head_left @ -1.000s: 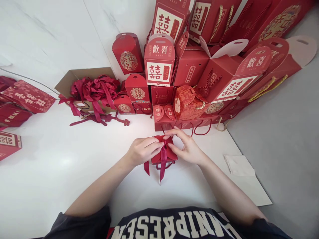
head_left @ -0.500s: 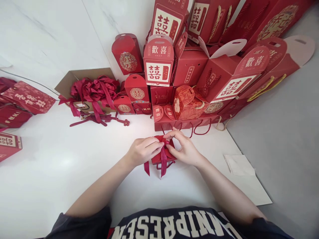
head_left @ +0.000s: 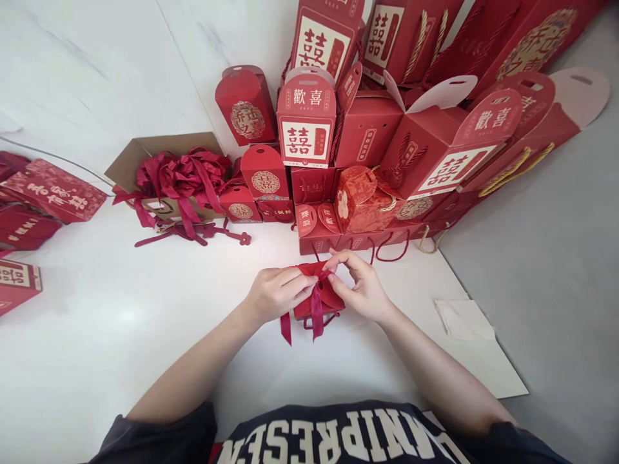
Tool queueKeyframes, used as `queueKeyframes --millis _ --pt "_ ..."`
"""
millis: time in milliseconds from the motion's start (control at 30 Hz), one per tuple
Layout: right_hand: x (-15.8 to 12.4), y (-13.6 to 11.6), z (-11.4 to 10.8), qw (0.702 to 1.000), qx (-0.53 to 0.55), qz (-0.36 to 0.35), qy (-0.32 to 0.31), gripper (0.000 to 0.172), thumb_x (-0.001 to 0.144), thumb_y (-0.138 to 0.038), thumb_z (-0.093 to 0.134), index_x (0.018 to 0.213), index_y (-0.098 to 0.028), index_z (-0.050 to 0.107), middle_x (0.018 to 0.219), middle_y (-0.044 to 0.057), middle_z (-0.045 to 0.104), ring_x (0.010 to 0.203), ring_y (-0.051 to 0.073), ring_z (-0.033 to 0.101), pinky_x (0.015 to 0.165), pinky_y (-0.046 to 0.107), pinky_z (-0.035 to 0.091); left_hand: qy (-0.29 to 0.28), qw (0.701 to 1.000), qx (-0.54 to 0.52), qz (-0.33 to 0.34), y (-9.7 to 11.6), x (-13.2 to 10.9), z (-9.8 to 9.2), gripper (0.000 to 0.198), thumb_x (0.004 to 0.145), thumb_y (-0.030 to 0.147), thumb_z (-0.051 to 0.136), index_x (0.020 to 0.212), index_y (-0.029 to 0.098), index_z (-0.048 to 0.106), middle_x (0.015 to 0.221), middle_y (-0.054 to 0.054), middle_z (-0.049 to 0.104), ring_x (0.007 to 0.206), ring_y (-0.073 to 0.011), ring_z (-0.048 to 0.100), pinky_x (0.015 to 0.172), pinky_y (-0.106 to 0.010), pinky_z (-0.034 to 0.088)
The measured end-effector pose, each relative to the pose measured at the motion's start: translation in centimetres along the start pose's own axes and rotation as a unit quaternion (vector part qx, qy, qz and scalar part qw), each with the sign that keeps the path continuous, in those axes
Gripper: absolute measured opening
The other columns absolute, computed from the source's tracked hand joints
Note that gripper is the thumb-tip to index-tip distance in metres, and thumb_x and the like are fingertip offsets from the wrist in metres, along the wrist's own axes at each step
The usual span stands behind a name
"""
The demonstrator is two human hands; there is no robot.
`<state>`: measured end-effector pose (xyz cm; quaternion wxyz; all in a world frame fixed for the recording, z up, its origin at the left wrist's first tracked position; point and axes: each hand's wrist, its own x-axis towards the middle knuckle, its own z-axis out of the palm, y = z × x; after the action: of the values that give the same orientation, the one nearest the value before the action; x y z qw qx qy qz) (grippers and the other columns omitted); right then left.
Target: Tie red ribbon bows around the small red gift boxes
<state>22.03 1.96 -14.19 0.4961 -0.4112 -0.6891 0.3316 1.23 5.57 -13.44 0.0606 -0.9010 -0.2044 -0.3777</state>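
A small red gift box (head_left: 309,310) rests on the white table in front of me, a cord handle showing at its near side. Dark red ribbon (head_left: 316,308) lies over its top, with two tails hanging toward me. My left hand (head_left: 278,293) pinches the ribbon at the middle of the lid. From the other side, my right hand (head_left: 360,287) grips a short piece of the same ribbon between thumb and fingertips. The fingers partly hide the knot or loop between them.
Red gift boxes (head_left: 307,132) are stacked close behind my hands and along the right. An open cardboard box (head_left: 120,164) full of ribbon (head_left: 181,174) stands at the back left. More red boxes (head_left: 55,193) lie at the far left. White paper (head_left: 464,319) lies at right.
My right hand has shifted slightly right, drawing a bit of ribbon with it. The near tail hangs a little shorter. My left hand stays nearly in place.
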Motion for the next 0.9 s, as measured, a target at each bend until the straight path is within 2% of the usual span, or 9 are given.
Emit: queueKeyframes --millis 200,333,433,567,600,667,767,833,900 --pt "0.2 -0.4 0.7 0.998 -0.045 -0.025 0.024 0.020 0.082 -0.009 0.053 0.096 -0.023 0.056 0.085 0.002 0.055 0.080 0.017 0.057 0.075 0.034 0.051 -0.008 1.000 0.008 -0.002 0.0 -0.1 0.1 0.005 0.084 0.018 0.064 0.089 0.020 0.065 0.071 0.003 0.068 0.062 -0.0085 0.064 0.059 -0.021 0.050" --pt "0.4 -0.3 0.5 0.982 -0.149 -0.072 0.089 0.025 0.082 -0.004 0.050 0.097 -0.023 0.056 0.084 0.004 0.056 0.074 0.017 0.056 0.069 0.033 0.051 -0.012 1.000 0.012 0.004 0.0 -0.1 0.0 0.007 0.083 0.017 0.066 0.089 0.019 0.064 0.069 0.004 0.066 0.058 -0.0081 0.062 0.056 -0.021 0.048" --pt "0.5 -0.8 -1.4 0.959 -0.230 -0.106 0.130 0.029 0.083 -0.004 0.049 0.102 -0.025 0.057 0.092 0.007 0.059 0.081 0.021 0.058 0.070 0.036 0.051 -0.011 1.000 0.008 0.009 0.0 0.0 0.0 0.005 0.084 0.017 0.064 0.089 0.019 0.064 0.069 0.004 0.066 0.057 -0.0072 0.061 0.054 -0.020 0.048" --pt "0.3 -2.3 -5.9 0.935 -0.274 -0.106 0.197 0.025 0.084 -0.008 0.053 0.101 -0.025 0.060 0.096 0.008 0.061 0.093 0.025 0.060 0.080 0.041 0.051 -0.008 1.000 0.009 0.014 0.0 0.0 -0.2 0.005 0.084 0.017 0.064 0.089 0.019 0.064 0.071 0.004 0.067 0.059 -0.0070 0.062 0.054 -0.019 0.048" --pt "0.2 -2.7 -7.0 0.945 -0.268 -0.078 0.168 0.022 0.084 -0.010 0.053 0.100 -0.024 0.060 0.098 0.008 0.062 0.093 0.025 0.060 0.080 0.041 0.051 -0.008 1.000 0.011 0.015 0.0 0.0 -0.2 0.005 0.084 0.017 0.064 0.089 0.019 0.065 0.071 0.004 0.067 0.059 -0.0071 0.062 0.054 -0.019 0.048" --pt "0.0 -2.9 -8.6 0.972 -0.234 0.008 -0.010 0.023 0.083 -0.017 0.059 0.105 -0.025 0.060 0.100 0.007 0.065 0.091 0.023 0.063 0.078 0.038 0.052 -0.012 1.000 0.015 0.019 0.0 -0.1 -0.2 0.007 0.084 0.017 0.064 0.091 0.019 0.065 0.070 0.004 0.067 0.059 -0.0072 0.062 0.054 -0.020 0.049" --pt "-0.1 -1.7 -9.2 0.948 -0.105 0.139 -0.265 0.041 0.080 -0.034 0.070 0.117 -0.024 0.056 0.097 0.003 0.070 0.088 0.021 0.067 0.077 0.034 0.054 -0.018 0.999 0.017 0.023 -0.1 -0.1 -0.3 0.010 0.083 0.017 0.065 0.093 0.019 0.065 0.071 0.004 0.067 0.058 -0.0074 0.061 0.054 -0.020 0.049" --pt "0.0 -0.3 -8.4 0.934 -0.011 0.178 -0.310 0.040 0.085 -0.044 0.063 0.119 -0.023 0.056 0.101 0.004 0.070 0.094 0.020 0.067 0.082 0.034 0.053 -0.020 0.999 0.016 0.024 -0.1 -0.1 -0.3 0.011 0.083 0.017 0.066 0.094 0.019 0.065 0.072 0.003 0.068 0.058 -0.0077 0.061 0.053 -0.021 0.048" --pt "0.2 1.0 -7.0 0.943 0.036 0.176 -0.280 0.034 0.095 -0.047 0.047 0.115 -0.023 0.058 0.108 0.005 0.068 0.102 0.020 0.063 0.091 0.037 0.050 -0.022 0.999 0.012 0.025 -0.2 -0.1 -0.3 0.013 0.082 0.016 0.067 0.094 0.019 0.065 0.072 0.003 0.068 0.058 -0.0081 0.062 0.054 -0.021 0.049"
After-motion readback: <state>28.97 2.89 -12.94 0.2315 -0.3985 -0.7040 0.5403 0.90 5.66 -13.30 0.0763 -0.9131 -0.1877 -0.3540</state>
